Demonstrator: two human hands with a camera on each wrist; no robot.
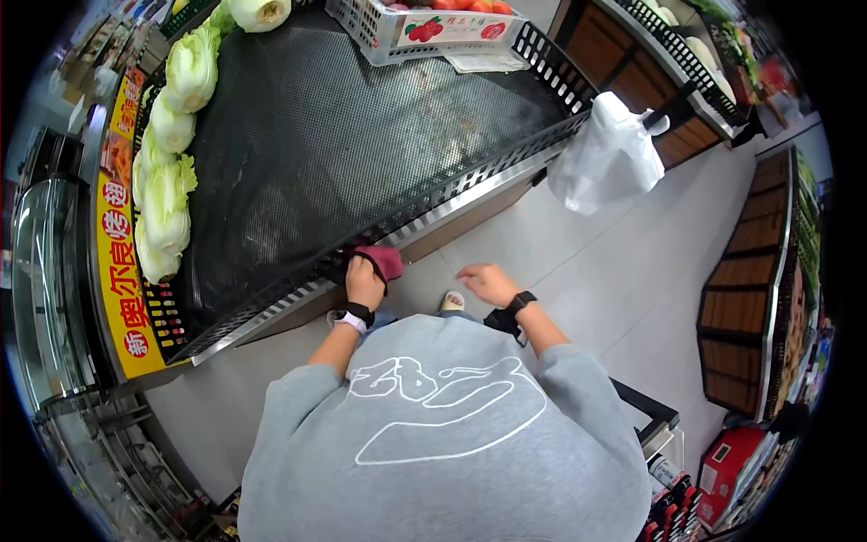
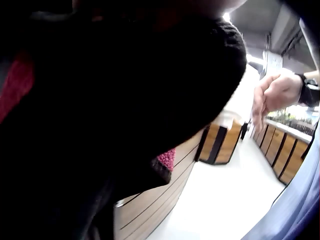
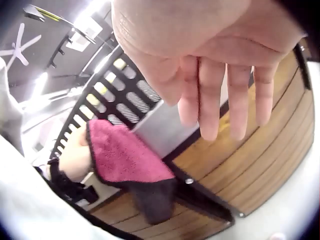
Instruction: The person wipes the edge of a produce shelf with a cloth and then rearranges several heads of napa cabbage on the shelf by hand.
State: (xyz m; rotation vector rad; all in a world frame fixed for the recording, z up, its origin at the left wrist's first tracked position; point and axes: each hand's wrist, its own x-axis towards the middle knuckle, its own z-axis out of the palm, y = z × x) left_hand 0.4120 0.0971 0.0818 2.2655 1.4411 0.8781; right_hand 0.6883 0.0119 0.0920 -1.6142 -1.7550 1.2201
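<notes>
My left hand point(image 1: 365, 285) grips a pink cloth with a dark border and dark reverse side point(image 1: 386, 262) at the slatted front edge of the produce stand point(image 1: 316, 135). In the right wrist view the cloth point(image 3: 125, 155) hangs from that hand, its lower corner folded to show the dark side. Dark fabric point(image 2: 165, 100) fills much of the left wrist view and hides the left fingers. My right hand point(image 1: 488, 285) is in the air to the right of the cloth and holds nothing. Its fingers point(image 3: 210, 105) extend loosely in the right wrist view.
Napa cabbages point(image 1: 168, 212) line the stand's left side. A white crate point(image 1: 375, 41) of red produce stands at its far end. A white plastic bag point(image 1: 605, 158) hangs at the right corner. Wood-sided stands point(image 1: 745, 289) border the tiled floor point(image 1: 587, 244) on the right.
</notes>
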